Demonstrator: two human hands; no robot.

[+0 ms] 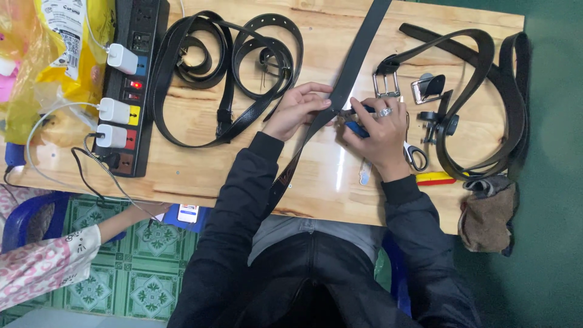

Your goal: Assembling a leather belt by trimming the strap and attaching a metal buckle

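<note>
Left hand (296,110) pinches a long black belt strap (349,73) running diagonally over the worktop (322,182), fingers clamped on it. Right hand (381,130) grips a blue-handled tool (357,126) against the strap, fingers clenched. Scissors (415,155) just right. Risk: tool slipping toward left fingers; loose strap shifting. Coiled belts (231,67), power strip (135,85) farther.

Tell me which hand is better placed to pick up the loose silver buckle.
Right. The right hand lies next to the buckle, though it holds a blue-handled tool. The left hand pins the belt, farther away.
</note>
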